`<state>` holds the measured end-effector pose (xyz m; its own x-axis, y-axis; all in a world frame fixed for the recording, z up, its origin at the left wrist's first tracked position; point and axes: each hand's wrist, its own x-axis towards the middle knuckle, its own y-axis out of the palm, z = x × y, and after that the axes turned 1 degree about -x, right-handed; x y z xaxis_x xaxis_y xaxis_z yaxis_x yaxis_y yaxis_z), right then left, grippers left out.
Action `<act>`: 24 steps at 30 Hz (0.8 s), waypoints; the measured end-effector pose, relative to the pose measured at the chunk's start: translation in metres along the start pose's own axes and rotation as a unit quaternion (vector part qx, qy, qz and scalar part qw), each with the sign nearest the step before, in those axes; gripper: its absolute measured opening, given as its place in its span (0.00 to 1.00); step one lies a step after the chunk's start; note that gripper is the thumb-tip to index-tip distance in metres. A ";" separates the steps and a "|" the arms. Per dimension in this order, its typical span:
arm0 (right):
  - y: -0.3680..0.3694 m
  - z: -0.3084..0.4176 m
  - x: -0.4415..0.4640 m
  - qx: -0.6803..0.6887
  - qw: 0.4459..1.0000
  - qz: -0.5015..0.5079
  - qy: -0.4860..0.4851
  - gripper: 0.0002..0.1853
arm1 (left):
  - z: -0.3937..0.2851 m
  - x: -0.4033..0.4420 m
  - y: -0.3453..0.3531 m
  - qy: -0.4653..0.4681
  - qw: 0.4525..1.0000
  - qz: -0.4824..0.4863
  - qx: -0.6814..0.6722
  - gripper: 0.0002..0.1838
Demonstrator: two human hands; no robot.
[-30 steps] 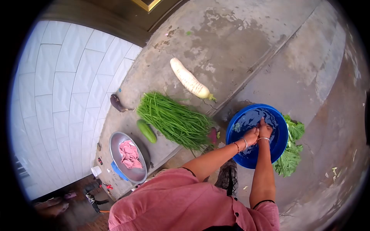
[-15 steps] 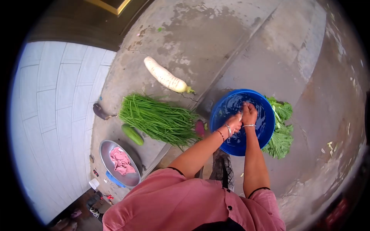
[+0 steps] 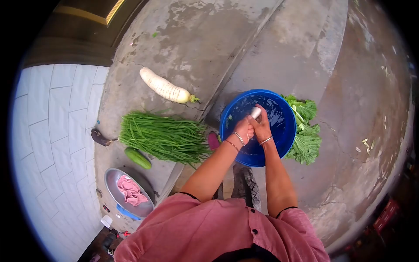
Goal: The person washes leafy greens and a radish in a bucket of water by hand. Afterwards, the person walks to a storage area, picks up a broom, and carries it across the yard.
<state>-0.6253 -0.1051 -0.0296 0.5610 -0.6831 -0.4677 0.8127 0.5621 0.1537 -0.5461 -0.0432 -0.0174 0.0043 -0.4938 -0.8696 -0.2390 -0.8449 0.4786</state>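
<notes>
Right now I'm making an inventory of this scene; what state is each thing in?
Blue basin: upright, water inside
Pale piece: gripped by right hand, partly hidden; grip of left hand unclear
White radish: whole, short green top
Green stalks: heaped loosely
Cucumber: whole, lying down
Eggplant: whole, lying down
Metal bowl: holding pink cloth
Pink cloth: crumpled
Leafy greens: spread out, partly hidden

White tiled wall (image 3: pixel 56 139); cracked concrete floor (image 3: pixel 314 192), damp patches (image 3: pixel 174 22); gold-trimmed panel (image 3: pixel 78 37), perhaps door.
</notes>
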 end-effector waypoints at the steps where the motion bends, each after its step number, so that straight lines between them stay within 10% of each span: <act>1: -0.001 0.001 0.000 -0.064 0.998 -0.002 -0.025 0.22 | -0.001 -0.004 0.002 -0.010 1.000 0.007 -0.010 0.14; 8: -0.021 -0.003 0.028 -0.358 0.931 -0.065 -0.029 0.14 | 0.000 0.001 0.000 -0.052 0.998 0.041 0.021 0.14; 12: -0.021 0.005 0.016 -0.189 0.981 0.040 -0.007 0.22 | 0.001 0.000 -0.002 -0.029 0.998 0.046 0.010 0.14; 16: -0.028 0.017 0.010 -0.327 0.935 0.043 -0.128 0.27 | 0.000 -0.001 0.007 0.062 0.994 -0.028 0.085 0.16; 24: -0.021 0.027 0.005 -0.340 0.939 0.008 -0.054 0.27 | 0.021 0.052 -0.025 0.286 0.882 -0.116 0.356 0.19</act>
<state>-0.6351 -0.1328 -0.0121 0.6146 -0.6946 -0.3739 0.5357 0.7154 -0.4485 -0.5604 -0.0437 -0.0774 0.5740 -0.5200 -0.6326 -0.7155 -0.6942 -0.0786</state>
